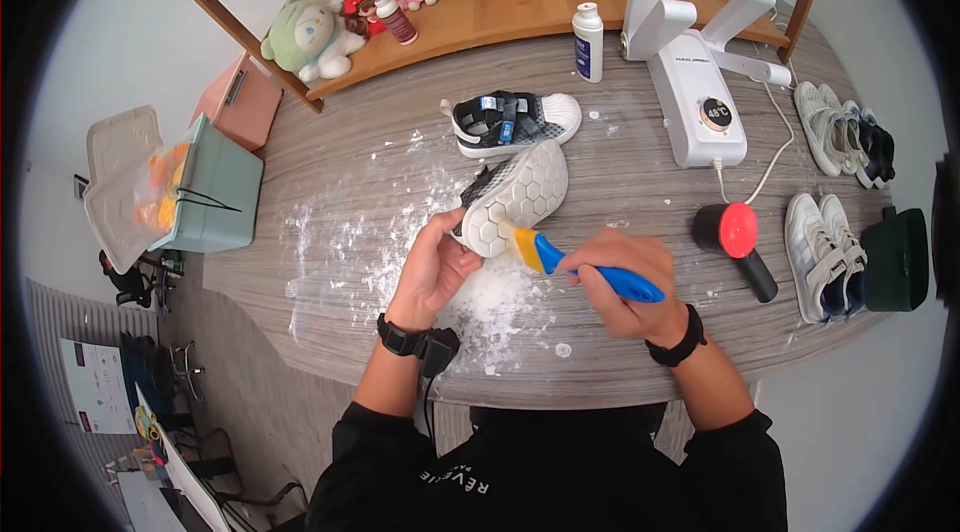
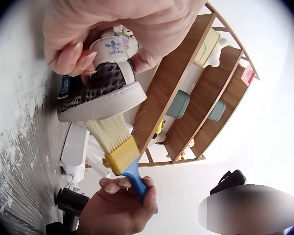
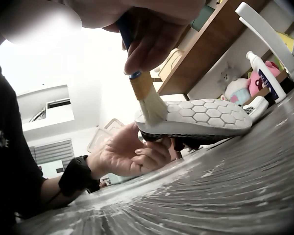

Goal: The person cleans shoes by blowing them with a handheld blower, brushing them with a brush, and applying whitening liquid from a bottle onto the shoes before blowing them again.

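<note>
My left hand (image 1: 428, 274) grips a small black-and-white sneaker (image 1: 522, 194) by its heel, the honeycomb-patterned sole turned up toward me. A paintbrush (image 1: 543, 254) with a blue handle and yellow ferrule is held in my right hand (image 1: 632, 280). Its pale bristles (image 3: 154, 108) touch the heel end of the sole in the right wrist view. In the left wrist view, an adidas heel tab (image 2: 111, 47) shows between the left fingers. The matching sneaker (image 1: 510, 122) lies just behind, close to the held one. White powder (image 1: 500, 304) is scattered on the table below the hands.
A white shoe dryer (image 1: 700, 112), a white bottle (image 1: 589, 44) and a wooden shelf of plush toys (image 1: 500, 14) stand at the back. To the right are a black-and-red device (image 1: 738, 232), white shoes (image 1: 818, 242) and a dark green bin (image 1: 895, 262). A mint box (image 1: 222, 194) stands left.
</note>
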Motion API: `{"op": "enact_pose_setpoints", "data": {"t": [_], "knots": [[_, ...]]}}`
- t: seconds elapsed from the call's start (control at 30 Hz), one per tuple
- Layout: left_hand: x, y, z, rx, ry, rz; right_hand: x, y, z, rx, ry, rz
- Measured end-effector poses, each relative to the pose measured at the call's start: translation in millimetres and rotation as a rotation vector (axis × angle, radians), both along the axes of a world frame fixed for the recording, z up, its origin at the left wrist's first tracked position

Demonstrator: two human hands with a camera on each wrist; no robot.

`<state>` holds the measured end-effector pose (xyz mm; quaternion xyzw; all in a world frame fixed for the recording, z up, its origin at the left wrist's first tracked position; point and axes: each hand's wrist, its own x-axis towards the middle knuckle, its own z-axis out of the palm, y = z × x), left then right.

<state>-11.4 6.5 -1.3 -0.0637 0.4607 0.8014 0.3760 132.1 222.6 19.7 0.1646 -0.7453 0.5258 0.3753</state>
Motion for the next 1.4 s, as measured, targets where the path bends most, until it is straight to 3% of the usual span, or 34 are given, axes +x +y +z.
{"op": "enact_pose_setpoints", "data": {"t": [0.1,0.2,0.3,0.37,0.5,0.57,0.8,0.87,1.0,1.17,1.4], "knots": [[-17.1,-18.1,-30.6,0.082,0.019,-0.144,2.5,-1.4,1.4,-0.057,0.0,0.085],[-13.5,-11.9,-33.9,-0.052,0.042,-0.065,4.2,-1.0,3.4,-0.111,-0.045,0.117],[-17.1,-17.2,-37.1,0.02,0.043,-0.089,0.3,1.7,-2.6,-0.245,-0.113,0.112],[-15.0,-16.3,-34.5,-0.022,0.058,-0.072,-0.8,1.8,-6.1,-0.557,-0.28,0.054],[-13.1,-14.6,-30.6,-0.06,0.091,-0.074,-11.3,17.7,-13.6,-0.562,-0.279,-0.126],[-4.5,-6.0,-19.2,-0.091,0.108,-0.047,-14.3,26.8,-14.1,-0.466,-0.354,-0.257],[0.7,-2.7,-13.7,-0.17,0.268,-0.04,-19.4,28.6,-13.0,-0.453,-0.446,-0.281],[6.7,2.9,-6.6,-0.238,0.303,-0.019,-19.7,25.8,-10.4,-0.33,-0.297,-0.288],[6.1,4.9,-6.4,-0.324,0.417,-0.051,-12.2,25.0,-7.0,-0.078,-0.224,-0.276],[6.3,4.9,-5.5,-0.319,0.422,-0.051,-6.8,15.6,-2.8,0.076,-0.091,-0.152],[4.2,4.0,-4.2,-0.334,0.431,-0.054,-2.3,6.9,0.8,0.141,-0.123,0.002]]}}
